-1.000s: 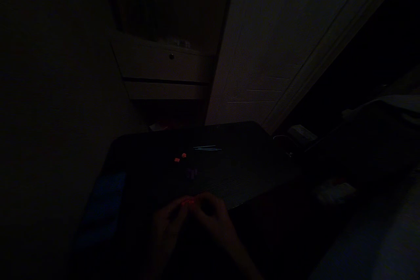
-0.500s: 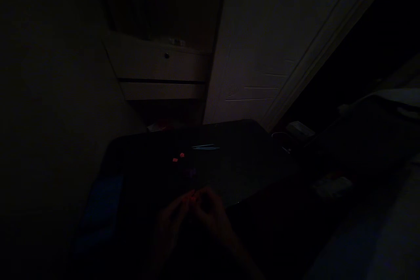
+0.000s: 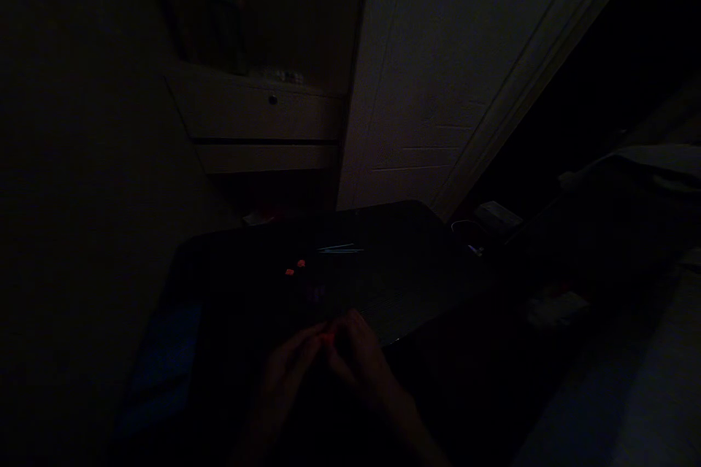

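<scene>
Both hands meet over the near edge of a dark table (image 3: 394, 263); the picture is very dim. My left hand (image 3: 293, 359) and my right hand (image 3: 358, 350) pinch a small red-orange piece (image 3: 327, 338) between their fingertips. Its shape is mostly hidden by the fingers. Beyond the hands lies a faint purple piece (image 3: 315, 294). Farther off are two small orange-red pieces (image 3: 295, 268), close together. To their right rest a few thin pale-blue sticks (image 3: 340, 249), lying nearly side by side.
A blue flat object (image 3: 167, 357) lies at the table's left. Behind the table stand a cabinet with a drawer (image 3: 257, 113) and a pale panelled door (image 3: 421, 87). A white box (image 3: 497, 216) and a cable are to the right, near dark fabric.
The view has shifted slightly. The fingers of my right hand have turned and closed more over the red-orange piece, which shows less now. The pieces and sticks on the table lie as before.
</scene>
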Action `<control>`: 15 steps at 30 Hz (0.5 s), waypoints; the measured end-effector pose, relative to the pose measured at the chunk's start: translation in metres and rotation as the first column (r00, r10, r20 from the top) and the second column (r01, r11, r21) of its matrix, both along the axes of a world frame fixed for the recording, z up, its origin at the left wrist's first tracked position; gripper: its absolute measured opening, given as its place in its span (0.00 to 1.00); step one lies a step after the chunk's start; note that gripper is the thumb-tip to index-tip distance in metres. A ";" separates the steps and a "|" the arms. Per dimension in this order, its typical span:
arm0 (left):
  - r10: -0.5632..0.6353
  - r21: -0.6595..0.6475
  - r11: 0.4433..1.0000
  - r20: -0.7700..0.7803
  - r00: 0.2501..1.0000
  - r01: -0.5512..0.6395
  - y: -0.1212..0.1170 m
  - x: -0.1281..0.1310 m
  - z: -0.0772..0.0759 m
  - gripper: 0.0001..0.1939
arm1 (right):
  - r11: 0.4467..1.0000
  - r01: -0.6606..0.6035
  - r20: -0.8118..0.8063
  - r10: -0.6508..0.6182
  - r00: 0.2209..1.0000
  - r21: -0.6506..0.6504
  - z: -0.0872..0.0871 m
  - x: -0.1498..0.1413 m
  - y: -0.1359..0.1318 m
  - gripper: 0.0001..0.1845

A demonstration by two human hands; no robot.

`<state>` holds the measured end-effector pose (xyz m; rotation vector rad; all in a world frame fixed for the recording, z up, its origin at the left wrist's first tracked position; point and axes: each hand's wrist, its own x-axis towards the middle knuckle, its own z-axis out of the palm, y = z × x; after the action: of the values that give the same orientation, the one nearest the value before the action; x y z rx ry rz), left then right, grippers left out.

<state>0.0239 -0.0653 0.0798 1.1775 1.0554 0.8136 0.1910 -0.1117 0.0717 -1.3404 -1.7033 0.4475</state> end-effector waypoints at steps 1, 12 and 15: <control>-0.010 0.019 1.000 -0.006 1.000 0.010 0.000 0.000 0.001 0.28 | 1.000 0.001 -0.012 -0.001 1.000 0.003 0.001 0.000 -0.001 0.05; 0.021 0.130 0.991 -0.138 0.990 -0.003 0.004 0.002 -0.001 0.24 | 0.996 0.083 -0.025 -0.082 0.996 0.042 -0.006 -0.006 0.000 0.02; 0.050 0.125 0.991 -0.126 0.991 -0.035 0.004 0.002 -0.001 0.24 | 0.995 0.084 -0.031 -0.082 0.996 0.054 -0.005 -0.010 0.002 0.03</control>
<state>0.0259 -0.0614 0.0791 1.3300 1.1524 0.8550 0.1812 -0.1099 0.0667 -1.3528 -1.6182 0.3676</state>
